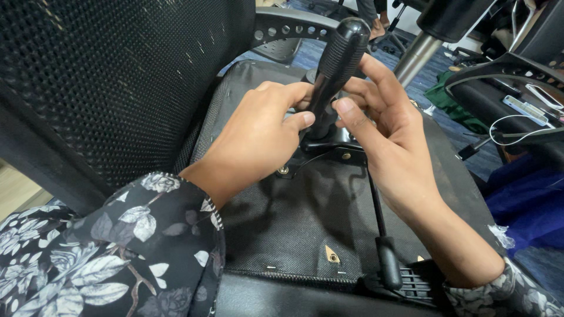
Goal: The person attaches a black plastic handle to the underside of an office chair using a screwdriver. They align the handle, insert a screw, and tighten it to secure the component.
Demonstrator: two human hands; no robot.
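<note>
Blue carpet (329, 50) is showing behind an upturned office chair, w/ other chair bases and a white cable (517, 126) lying off to the right. Both hands are working at the middle of the chair's underside (294, 217), which is facing up: the left hand (252, 141) is closing fingers and thumb around the lower part of the black cylinder (338, 64), and the right hand (382, 129) is pinching the same shaft from the other side, thumb pressing near its base. The cylinder is standing tilted out of the metal mechanism plate (335, 147), its top end ribbed and rounded (rubbery-looking), its lower shaft smooth and glossy. Risk, as I judge it: fingers are sitting right at the joint, so a sudden slip of the shaft could be pinching them; the smooth part may also be sliding through the grip. Underside fabric is coarse woven black, stapled at the edges, w/ a thin lever rod (376, 205) ending in a plastic paddle. Mesh backrest (117, 76) is rising at left.
</note>
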